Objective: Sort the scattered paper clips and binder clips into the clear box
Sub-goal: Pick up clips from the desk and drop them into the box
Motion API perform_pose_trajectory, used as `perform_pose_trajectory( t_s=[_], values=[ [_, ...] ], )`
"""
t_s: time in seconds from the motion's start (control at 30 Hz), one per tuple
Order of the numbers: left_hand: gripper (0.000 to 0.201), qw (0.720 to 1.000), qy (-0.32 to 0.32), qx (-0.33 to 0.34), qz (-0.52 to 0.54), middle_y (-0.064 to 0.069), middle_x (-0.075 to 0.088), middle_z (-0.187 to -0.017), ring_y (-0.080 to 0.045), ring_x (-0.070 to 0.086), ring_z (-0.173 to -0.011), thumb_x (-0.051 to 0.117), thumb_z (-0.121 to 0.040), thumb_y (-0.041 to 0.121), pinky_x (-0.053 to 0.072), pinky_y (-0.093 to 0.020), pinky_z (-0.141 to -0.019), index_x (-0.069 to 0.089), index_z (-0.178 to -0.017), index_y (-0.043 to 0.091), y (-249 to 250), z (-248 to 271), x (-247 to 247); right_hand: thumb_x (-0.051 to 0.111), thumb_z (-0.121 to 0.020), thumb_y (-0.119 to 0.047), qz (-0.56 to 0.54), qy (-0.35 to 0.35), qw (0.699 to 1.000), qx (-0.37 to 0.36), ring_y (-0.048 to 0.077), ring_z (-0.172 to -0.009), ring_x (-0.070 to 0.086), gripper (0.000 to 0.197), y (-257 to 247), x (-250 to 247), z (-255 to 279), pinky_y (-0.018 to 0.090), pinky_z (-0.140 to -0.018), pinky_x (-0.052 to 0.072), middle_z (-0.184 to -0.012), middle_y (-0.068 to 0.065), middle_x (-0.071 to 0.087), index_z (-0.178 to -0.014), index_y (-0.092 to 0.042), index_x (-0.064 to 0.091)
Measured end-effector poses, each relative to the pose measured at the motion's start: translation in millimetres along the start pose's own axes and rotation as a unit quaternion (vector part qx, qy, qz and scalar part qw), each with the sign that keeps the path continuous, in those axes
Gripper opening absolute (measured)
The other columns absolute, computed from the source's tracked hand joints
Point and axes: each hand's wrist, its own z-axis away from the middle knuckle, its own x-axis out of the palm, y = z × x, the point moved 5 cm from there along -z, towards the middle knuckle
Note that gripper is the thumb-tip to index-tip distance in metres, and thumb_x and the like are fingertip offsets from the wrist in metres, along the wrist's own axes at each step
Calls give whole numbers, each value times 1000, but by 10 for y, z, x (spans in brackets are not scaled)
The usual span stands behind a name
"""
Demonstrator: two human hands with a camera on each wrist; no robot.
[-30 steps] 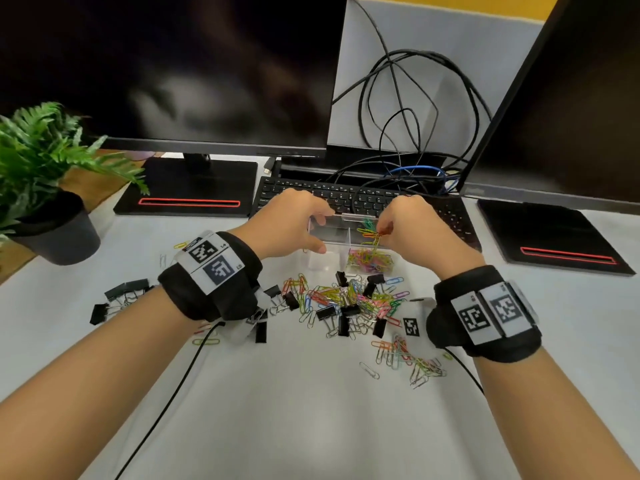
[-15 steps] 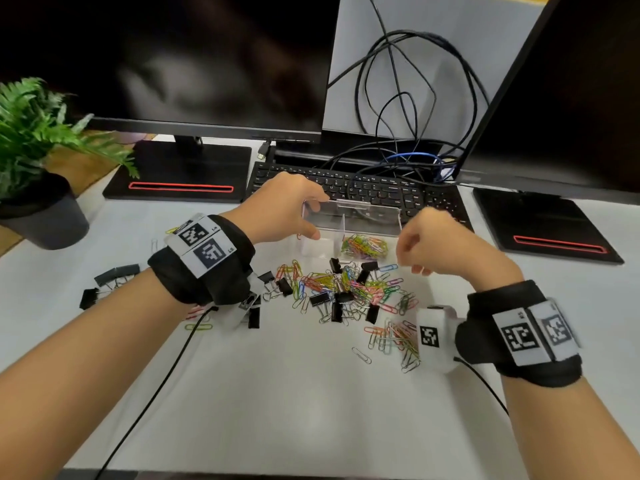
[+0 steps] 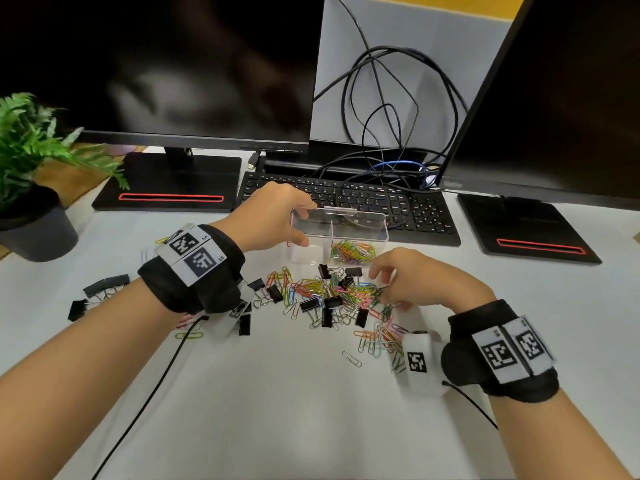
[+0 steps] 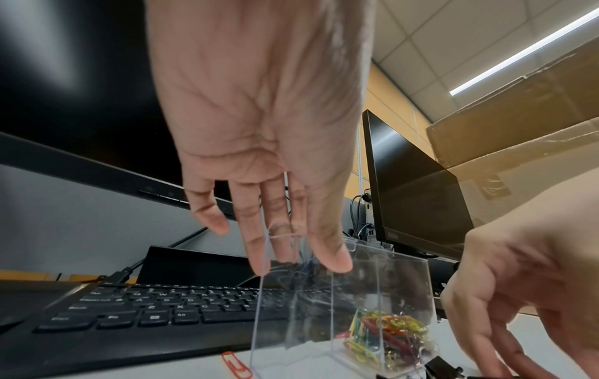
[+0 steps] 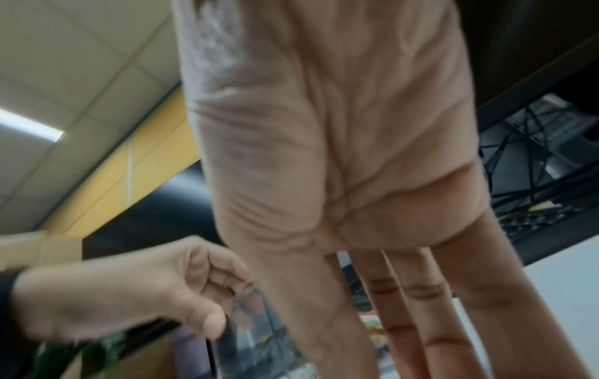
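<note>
The right wrist view is blurred — the right hand (image 5: 340, 153) fills it, its fingers (image 5: 405, 320) cut off at the 6 o'clock edge. In the head view the right hand's fingertips are hidden over the paper clips (image 3: 332, 292), so any grip is unreadable.

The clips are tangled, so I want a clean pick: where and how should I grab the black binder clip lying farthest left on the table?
Pinch the black binder clip across its black body, coming straight down from above. It lies apart from the tangle, and its wire handles trail to the right, likely too springy to grip.
</note>
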Motion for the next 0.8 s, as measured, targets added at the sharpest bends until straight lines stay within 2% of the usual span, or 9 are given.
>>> perform_pose_trajectory(
  t_s=[0.07,0.1,0.2,0.27,0.43,0.5,0.6,0.73,0.8],
  values=[
    [61,1000,0,0,0,2,69,-106,-18,64,-89,84,-69,26,52,-39,-86,62,-124,13,-1,2,-8,77,-76,-10,10,12,999,41,21,-66,62,36,125,-76,84,27,-54,54,-103,4,52,-106,-17,58],
    [61,1000,0,0,0,2,69,-106,-18,64,-89,84,-70,26,52,-39,-87,62,-124,13,2,3,-11,79,-72,-11,20,9,997,73,20,-66,62,38,214,-86,136,27,-55,55,-102,2,52,-103,-18,57],
    [61,1000,-3,-1,-2,1,69,-107,-19,64,-90,83,-71,27,52,-39,-87,61,-126,13,3,4,-19,80,-62,-12,66,-27,984,164,23,-76,67,43,500,-9,284,36,-70,60,-94,2,59,-95,-22,55],
    [61,1000,-7,-1,-4,1,69,-108,-19,64,-90,83,-71,26,52,-38,-86,61,-127,12,13,5,-15,81,-60,-14,81,-45,978,187,23,-78,67,44,585,52,365,38,-73,59,-86,3,63,-92,-22,54],
    [61,1000,-9,0,-8,0,68,-109,-19,63,-91,82,-72,26,52,-37,-86,60,-127,12,24,11,-6,86,-60,-19,107,-77,977,165,15,-62,55,49,393,174,403,26,-55,48,-80,-2,56,-93,-18,50],
    [61,1000,-8,-2,-7,1,68,-109,-19,63,-90,82,-72,26,52,-38,-86,60,-127,13,23,11,-5,86,-61,-17,120,-79,979,142,17,-63,58,46,267,239,340,28,-56,51,-78,-2,56,-87,-18,48],
    [61,1000,-7,-3,-6,1,68,-108,-18,63,-88,83,-72,26,53,-39,-85,60,-127,13,17,12,-3,81,-66,-4,88,-58,987,122,22,-59,63,36,141,268,200,31,-56,57,-75,3,57,-76,-16,49],
    [61,1000,-6,-3,-5,1,68,-108,-17,63,-87,83,-72,26,52,-38,-84,59,-126,13,13,11,-2,80,-70,-2,21,7,995,98,32,-70,70,29,75,164,123,45,-67,61,-80,13,64,-91,-4,59],
    [61,1000,-4,-3,-5,1,68,-108,-17,62,-87,83,-72,27,53,-38,-84,59,-126,13,10,11,-2,83,-69,-12,-7,6,996,90,31,-70,68,42,72,140,161,40,-60,61,-85,10,61,-100,-5,57]
  ],
)
